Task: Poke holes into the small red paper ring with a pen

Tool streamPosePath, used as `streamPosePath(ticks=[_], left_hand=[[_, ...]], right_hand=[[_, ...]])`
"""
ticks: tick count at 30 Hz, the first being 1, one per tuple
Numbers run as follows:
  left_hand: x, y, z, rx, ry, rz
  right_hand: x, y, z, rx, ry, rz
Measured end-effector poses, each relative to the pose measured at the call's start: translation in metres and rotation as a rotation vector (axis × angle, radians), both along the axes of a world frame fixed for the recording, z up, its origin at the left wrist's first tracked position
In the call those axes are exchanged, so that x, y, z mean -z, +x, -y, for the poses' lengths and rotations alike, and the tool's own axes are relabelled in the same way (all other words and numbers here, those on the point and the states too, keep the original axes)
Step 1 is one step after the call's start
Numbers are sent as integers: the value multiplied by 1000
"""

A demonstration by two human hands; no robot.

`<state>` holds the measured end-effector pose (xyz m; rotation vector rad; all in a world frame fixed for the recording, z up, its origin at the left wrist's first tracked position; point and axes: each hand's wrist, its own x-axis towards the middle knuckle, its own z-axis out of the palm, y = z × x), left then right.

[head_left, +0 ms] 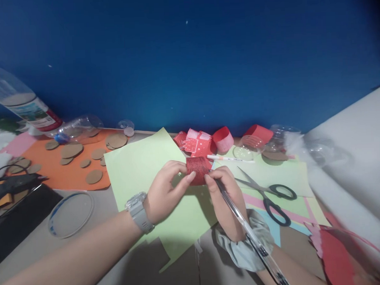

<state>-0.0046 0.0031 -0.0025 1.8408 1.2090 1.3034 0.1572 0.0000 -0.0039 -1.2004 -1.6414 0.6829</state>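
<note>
In the middle of the head view, a small red cylinder (196, 169) with fine dark lines round its surface is held above the light green paper (147, 173). My left hand (167, 189), wearing a grey watch (140, 212), is closed on the cylinder's left side. A clear pen (233, 210) rests in my right hand (226, 195), its shaft slanting down to the lower right. The right fingertips meet the cylinder's right side, and the pen's tip is close to it. A pale scrunchie (244, 243) circles my right wrist.
Black-handled scissors (267, 191) lie open at right on coloured paper. Red paper shapes (199, 144) and a white pen (230, 159) lie behind my hands. At left are cardboard discs (72, 150) on orange paper (62, 171), a plastic bottle (34, 109) and a clear ring (90, 207). A blue wall (186, 63) stands behind.
</note>
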Motion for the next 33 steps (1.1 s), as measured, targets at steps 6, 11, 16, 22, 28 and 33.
streamPosePath(ticks=[6,11,16,22,28,33], left_hand=[[2,0,-1,28,-38,-42],[1,1,-1,53,-18,-60],[1,1,-1,70,-37,-53],[0,0,-2,66,-90,7],[2,-2,-4,38,-139,54],[3,-1,-4,69,-128,-19]], right_hand=[[1,-1,-1,-29,-76,-11],[0,-1,-1,-8,-82,18],[-2,-2,0,1,-47,20],[0,-2,-2,-7,-40,24],[1,-2,-2,-33,-95,25],[1,-1,-3,4,-68,51]])
